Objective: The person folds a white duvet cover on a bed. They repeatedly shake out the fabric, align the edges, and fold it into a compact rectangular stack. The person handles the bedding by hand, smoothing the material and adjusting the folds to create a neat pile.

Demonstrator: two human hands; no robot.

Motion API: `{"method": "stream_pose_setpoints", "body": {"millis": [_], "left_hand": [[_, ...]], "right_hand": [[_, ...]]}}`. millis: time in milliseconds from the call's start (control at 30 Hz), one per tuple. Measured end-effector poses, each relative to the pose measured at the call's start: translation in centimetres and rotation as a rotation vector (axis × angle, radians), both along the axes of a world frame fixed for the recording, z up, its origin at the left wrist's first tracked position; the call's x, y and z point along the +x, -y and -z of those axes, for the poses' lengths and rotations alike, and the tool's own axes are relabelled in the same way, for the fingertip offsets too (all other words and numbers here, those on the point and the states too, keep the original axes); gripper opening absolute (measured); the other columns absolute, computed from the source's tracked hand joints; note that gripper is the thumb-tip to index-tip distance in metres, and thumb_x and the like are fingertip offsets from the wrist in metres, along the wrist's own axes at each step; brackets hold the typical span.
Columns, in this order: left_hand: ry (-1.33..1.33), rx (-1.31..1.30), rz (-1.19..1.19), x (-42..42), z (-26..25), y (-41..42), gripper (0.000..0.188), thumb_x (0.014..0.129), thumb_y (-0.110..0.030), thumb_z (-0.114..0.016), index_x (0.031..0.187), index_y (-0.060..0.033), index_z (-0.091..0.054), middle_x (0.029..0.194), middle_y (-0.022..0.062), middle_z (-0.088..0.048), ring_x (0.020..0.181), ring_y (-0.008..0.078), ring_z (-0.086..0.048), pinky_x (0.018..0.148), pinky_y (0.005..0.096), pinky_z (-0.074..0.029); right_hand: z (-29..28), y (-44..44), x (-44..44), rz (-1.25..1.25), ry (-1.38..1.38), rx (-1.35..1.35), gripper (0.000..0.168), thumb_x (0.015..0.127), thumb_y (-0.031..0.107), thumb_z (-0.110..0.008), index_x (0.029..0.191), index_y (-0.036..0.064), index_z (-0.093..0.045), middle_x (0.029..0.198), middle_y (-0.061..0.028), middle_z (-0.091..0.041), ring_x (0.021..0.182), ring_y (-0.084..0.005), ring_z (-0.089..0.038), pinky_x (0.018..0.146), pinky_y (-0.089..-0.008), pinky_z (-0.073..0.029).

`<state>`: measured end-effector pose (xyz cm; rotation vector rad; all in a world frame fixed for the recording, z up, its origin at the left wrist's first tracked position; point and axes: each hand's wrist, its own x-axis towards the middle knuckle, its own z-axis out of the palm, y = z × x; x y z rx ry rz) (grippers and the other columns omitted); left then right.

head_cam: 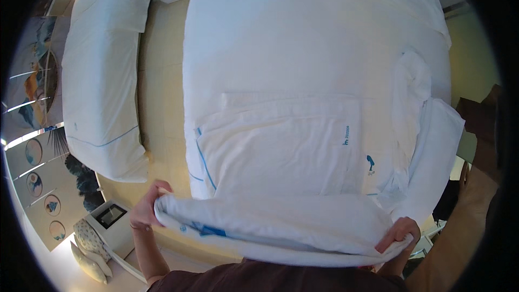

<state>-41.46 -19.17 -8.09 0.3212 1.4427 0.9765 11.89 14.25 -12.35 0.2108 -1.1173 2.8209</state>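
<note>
A white cloth with blue printing (267, 215), folded over on itself, stretches between my two hands close to my body. My left hand (148, 207) grips its left end, and my right hand (399, 233) pinches the right end. Just beyond it, a folded white linen (279, 150) with a blue stripe and a small blue mark lies flat on the large white-covered bed (304, 40). To the right of that linen, a bunched white cloth (409, 121) rests along the bed's side, with another white fabric hanging beside it.
A narrower bed with white covers (101, 73) stands to the left, across a strip of tiled floor (162, 73). At lower left are a white cabinet (115, 231) and several cushions (91, 259). Part of another person, an arm with a dark sleeve (480, 142), shows at the right edge.
</note>
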Motion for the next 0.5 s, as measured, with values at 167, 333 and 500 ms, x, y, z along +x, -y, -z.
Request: {"method": "stream_pose_setpoints", "body": {"millis": [167,333,500], "left_hand": [[-0.035,-0.181,0.101,1.7,0.4,0.5,0.059,0.054,-0.006,-0.079,0.108,-0.0014,-0.055,0.097,0.0035,-0.060,0.092,0.0123,-0.055,0.082,0.0270,-0.043],[-0.217,-0.132,-0.175,-0.6,15.6,-2.3,0.042,0.070,-0.010,-0.070,0.109,-0.0003,-0.056,0.099,0.0039,-0.062,0.090,0.0140,-0.057,0.081,0.0285,-0.045],[-1.120,-0.321,-0.148,-1.1,28.3,-5.1,0.048,0.066,-0.026,-0.074,0.106,-0.0045,-0.059,0.110,0.0156,-0.056,0.096,0.0253,-0.056,0.080,0.0339,-0.046]], "right_hand": [[0.9,0.8,2.9,0.500,0.641,-0.230,0.020,0.085,0.019,-0.050,0.089,0.000,-0.050,0.079,-0.0159,-0.054,0.074,-0.0350,-0.058,0.064,-0.0463,-0.050],[11.3,-6.1,-10.5,0.539,1.088,0.386,0.054,0.070,-0.001,-0.069,0.119,0.004,-0.046,0.108,-0.0024,-0.050,0.091,-0.0108,-0.053,0.072,-0.0248,-0.047],[26.2,-9.3,-16.3,0.805,1.171,0.973,0.055,0.064,0.019,-0.079,0.106,0.004,-0.047,0.092,-0.0045,-0.056,0.082,-0.0182,-0.054,0.074,-0.0277,-0.045]]}}
